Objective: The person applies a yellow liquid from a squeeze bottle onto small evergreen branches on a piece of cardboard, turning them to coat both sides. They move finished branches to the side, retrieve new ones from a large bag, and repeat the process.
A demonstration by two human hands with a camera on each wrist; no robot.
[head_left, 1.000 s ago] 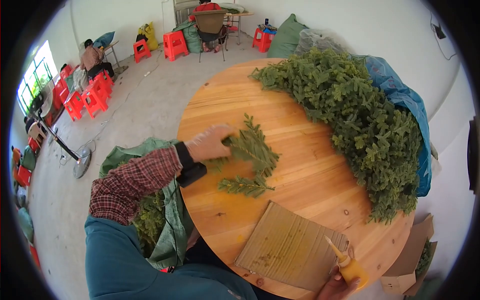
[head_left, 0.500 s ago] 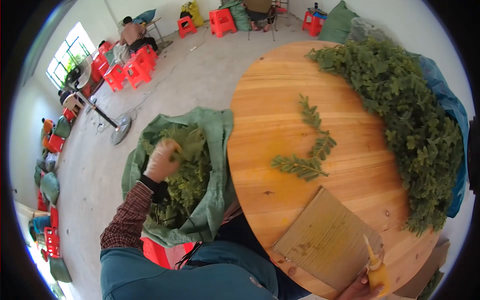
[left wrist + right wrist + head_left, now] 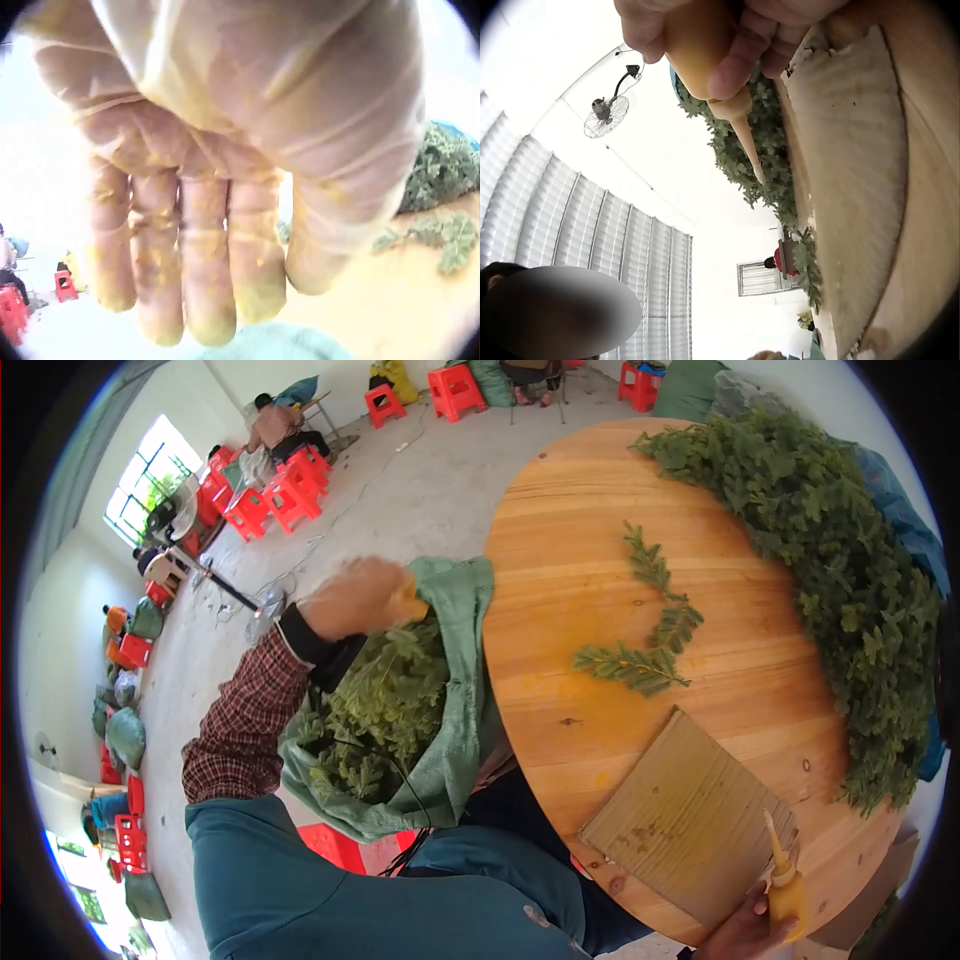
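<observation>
My left hand (image 3: 362,598), in a thin clear glove, is raised over the mouth of a green woven sack (image 3: 455,690). In the left wrist view its fingers (image 3: 206,262) are extended, smeared yellow, and hold nothing. Green sprigs (image 3: 385,700) fill the sack below it. My right hand (image 3: 742,932) grips a yellow squeeze bottle (image 3: 786,895) with its long nozzle pointing up, beside the table's near edge. Left of the bottle lies a stained cardboard sheet (image 3: 690,815). A few joined green sprigs (image 3: 655,630) form a bent line on the round wooden table (image 3: 560,560).
A large heap of greenery (image 3: 830,560) covers the table's far right side, with blue plastic (image 3: 895,500) behind it. Red stools (image 3: 290,495), a standing fan (image 3: 225,588) and another seated person (image 3: 280,428) are across the floor at the left.
My left hand left the table with a green sprig, reached into the sack, and has now risen out of it without the sprig. The view swung left; my right hand keeps hold of the bottle.
</observation>
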